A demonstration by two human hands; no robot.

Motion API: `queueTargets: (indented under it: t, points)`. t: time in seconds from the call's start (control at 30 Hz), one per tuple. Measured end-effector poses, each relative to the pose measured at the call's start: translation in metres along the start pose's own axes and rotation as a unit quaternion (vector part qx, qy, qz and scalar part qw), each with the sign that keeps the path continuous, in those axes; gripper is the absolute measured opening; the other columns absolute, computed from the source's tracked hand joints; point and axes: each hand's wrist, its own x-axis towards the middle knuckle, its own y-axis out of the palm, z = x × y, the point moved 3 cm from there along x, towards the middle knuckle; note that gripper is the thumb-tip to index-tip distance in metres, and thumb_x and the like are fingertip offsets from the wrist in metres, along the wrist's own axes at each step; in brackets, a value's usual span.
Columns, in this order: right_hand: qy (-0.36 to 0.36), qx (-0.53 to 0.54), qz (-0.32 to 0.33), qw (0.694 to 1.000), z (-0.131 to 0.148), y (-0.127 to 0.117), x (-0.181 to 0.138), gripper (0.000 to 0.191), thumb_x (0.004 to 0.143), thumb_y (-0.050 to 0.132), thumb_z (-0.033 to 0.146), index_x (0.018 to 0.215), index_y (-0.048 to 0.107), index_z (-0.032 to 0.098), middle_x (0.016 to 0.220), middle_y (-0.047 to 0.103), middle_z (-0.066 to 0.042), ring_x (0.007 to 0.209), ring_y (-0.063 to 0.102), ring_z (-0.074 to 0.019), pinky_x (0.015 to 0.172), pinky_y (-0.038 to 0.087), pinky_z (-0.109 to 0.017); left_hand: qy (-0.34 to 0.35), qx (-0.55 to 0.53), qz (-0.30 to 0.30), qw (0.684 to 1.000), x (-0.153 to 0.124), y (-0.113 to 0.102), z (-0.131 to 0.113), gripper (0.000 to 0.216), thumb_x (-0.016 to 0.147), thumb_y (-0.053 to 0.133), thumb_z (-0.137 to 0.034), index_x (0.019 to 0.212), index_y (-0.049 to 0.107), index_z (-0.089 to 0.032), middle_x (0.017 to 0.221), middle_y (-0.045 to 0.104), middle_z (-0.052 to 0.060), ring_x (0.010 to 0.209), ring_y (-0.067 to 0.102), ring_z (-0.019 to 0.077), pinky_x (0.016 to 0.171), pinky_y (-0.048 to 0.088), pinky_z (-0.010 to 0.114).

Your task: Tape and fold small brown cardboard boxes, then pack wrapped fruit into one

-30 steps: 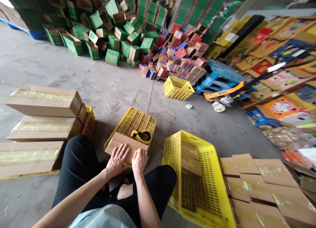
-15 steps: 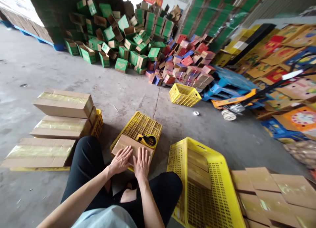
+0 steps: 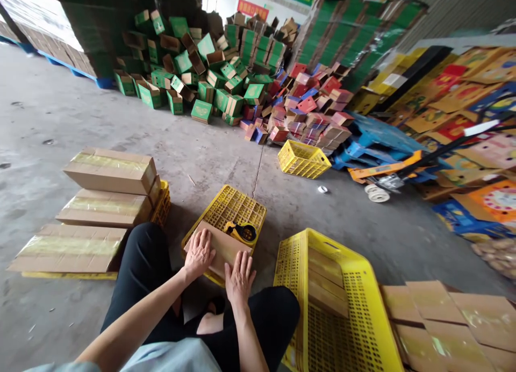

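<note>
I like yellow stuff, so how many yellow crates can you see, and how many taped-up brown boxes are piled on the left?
Yellow crates: 4
Taped brown boxes on the left: 3
Total: 7

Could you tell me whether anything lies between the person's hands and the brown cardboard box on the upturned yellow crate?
No. The left hand and right hand both lie flat on the cardboard box. The tape dispenser sits beyond them.
</note>
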Motion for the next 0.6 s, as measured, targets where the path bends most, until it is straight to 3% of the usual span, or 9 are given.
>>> queueTargets:
  t: [0.13, 0.27, 0.33, 0.47, 0.6]
  points:
    - [0.001, 0.016, -0.014, 1.000, 0.004, 0.009, 0.003, 0.064, 0.110, 0.030, 0.044, 0.166, 0.035, 0.015, 0.172, 0.028, -0.022, 0.159, 0.028, -0.0398, 0.121, 0.034, -0.062, -0.001, 0.009, -0.018, 1.000, -0.012, 0.008, -0.025, 0.062, 0.100, 0.054, -0.038, 0.151, 0.057, -0.004, 0.161, 0.046, 0.027, 0.154, 0.033, 0.0489, 0.121, 0.034, 0.065]
    - [0.011, 0.025, -0.020, 0.999, 0.006, 0.021, 0.003, 0.060, 0.107, 0.038, 0.035, 0.166, 0.037, 0.023, 0.174, 0.026, -0.020, 0.160, 0.025, -0.0405, 0.121, 0.034, -0.060, 0.073, -0.042, 0.011, 0.996, -0.035, 0.015, -0.052, 0.053, 0.103, 0.055, -0.047, 0.150, 0.061, -0.024, 0.164, 0.048, 0.015, 0.158, 0.026, 0.0466, 0.120, 0.035, 0.063]
    - [0.011, 0.028, -0.025, 0.999, 0.005, 0.025, 0.003, 0.059, 0.108, 0.037, 0.036, 0.166, 0.037, 0.026, 0.174, 0.026, -0.018, 0.161, 0.023, -0.0397, 0.122, 0.034, -0.059, 0.104, -0.055, 0.024, 0.993, -0.042, 0.013, -0.052, 0.053, 0.104, 0.055, -0.049, 0.154, 0.056, -0.032, 0.165, 0.047, 0.010, 0.158, 0.028, 0.0422, 0.120, 0.037, 0.060]
    - [-0.007, 0.031, -0.058, 0.998, 0.004, 0.024, 0.002, 0.061, 0.109, 0.035, 0.051, 0.164, 0.041, 0.025, 0.173, 0.028, -0.019, 0.160, 0.025, -0.0420, 0.121, 0.035, -0.060, 0.129, -0.041, 0.038, 0.990, -0.037, -0.001, -0.016, 0.057, 0.106, 0.051, -0.055, 0.159, 0.048, -0.035, 0.166, 0.046, 0.005, 0.154, 0.041, 0.0309, 0.125, 0.034, 0.052]
    - [-0.021, 0.026, -0.082, 0.996, 0.007, 0.018, 0.001, 0.067, 0.108, 0.035, 0.060, 0.163, 0.043, 0.022, 0.173, 0.027, -0.021, 0.158, 0.027, -0.0446, 0.120, 0.036, -0.060, 0.078, -0.018, 0.050, 0.996, -0.025, -0.016, 0.034, 0.054, 0.109, 0.045, -0.050, 0.162, 0.044, -0.036, 0.169, 0.041, 0.005, 0.156, 0.039, 0.0292, 0.129, 0.022, 0.057]
